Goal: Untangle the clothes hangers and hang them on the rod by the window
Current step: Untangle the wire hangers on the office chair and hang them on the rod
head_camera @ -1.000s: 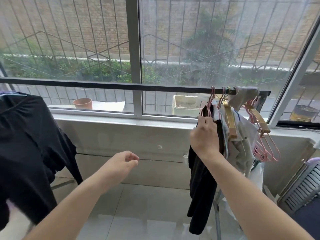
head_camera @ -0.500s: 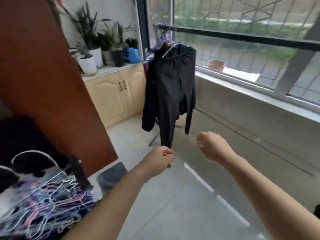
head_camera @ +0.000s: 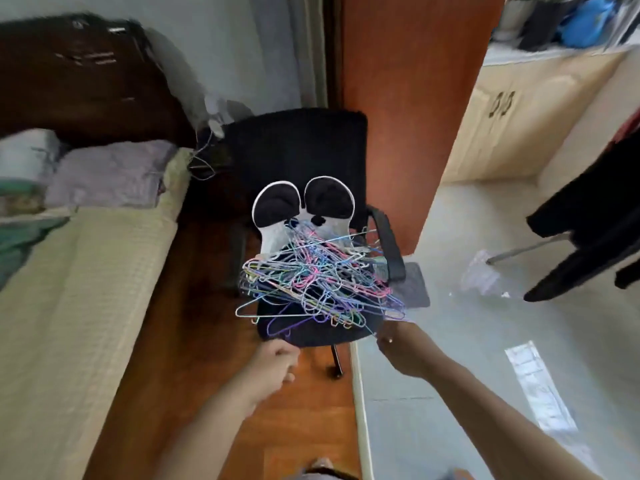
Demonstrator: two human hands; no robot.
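Step in hand: fetching next hanger from tangled pile of wire hangers (head_camera: 320, 282), heaped on seat of black chair (head_camera: 298, 147). Right hand (head_camera: 401, 344) at pile's near-right edge, fingers pinched, prob. on a thin wire; can't tell for sure. Left hand (head_camera: 273, 365) just short of chair's front edge, loosely curled, holding nothing. Rod not in view. Next: steady pile w/ left, tease one hanger free w/o dragging rest off chair.

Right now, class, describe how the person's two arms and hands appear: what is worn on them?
Both forearms are bare, with no sleeves in view. The right hand wears a thin ring on one finger. The left hand shows no ring, watch or glove.
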